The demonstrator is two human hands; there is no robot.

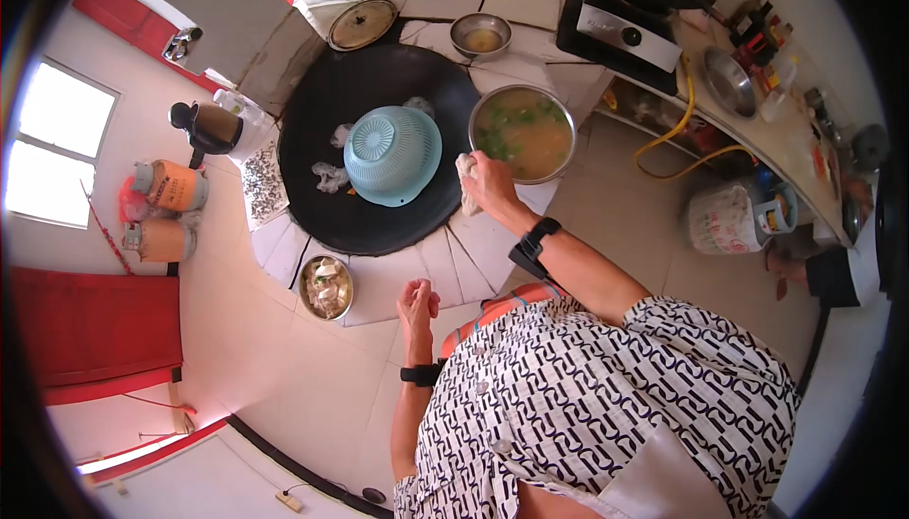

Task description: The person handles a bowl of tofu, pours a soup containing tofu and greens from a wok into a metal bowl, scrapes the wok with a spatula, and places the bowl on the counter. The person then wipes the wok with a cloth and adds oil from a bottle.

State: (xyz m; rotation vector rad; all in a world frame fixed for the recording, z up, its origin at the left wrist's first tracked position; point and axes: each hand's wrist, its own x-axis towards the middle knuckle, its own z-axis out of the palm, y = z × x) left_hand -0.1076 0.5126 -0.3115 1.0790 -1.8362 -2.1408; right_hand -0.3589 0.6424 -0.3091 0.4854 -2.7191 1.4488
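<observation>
My right hand grips a bunched, pale cloth at the near left rim of a steel basin of soup. Chopped greens float on the cloudy broth. My left hand is held low before my body, fingers curled, with nothing visible in it. Left of it, a steel bowl of tofu pieces stands at the tiled stove's edge. A light blue plastic colander lies upside down in the big black wok, beside crumpled clear plastic.
Behind the basin stands a small steel bowl. A gas stove with a yellow hose is at the back right. Gas cylinders line the left wall. Another person's hand shows at far right, near a white sack.
</observation>
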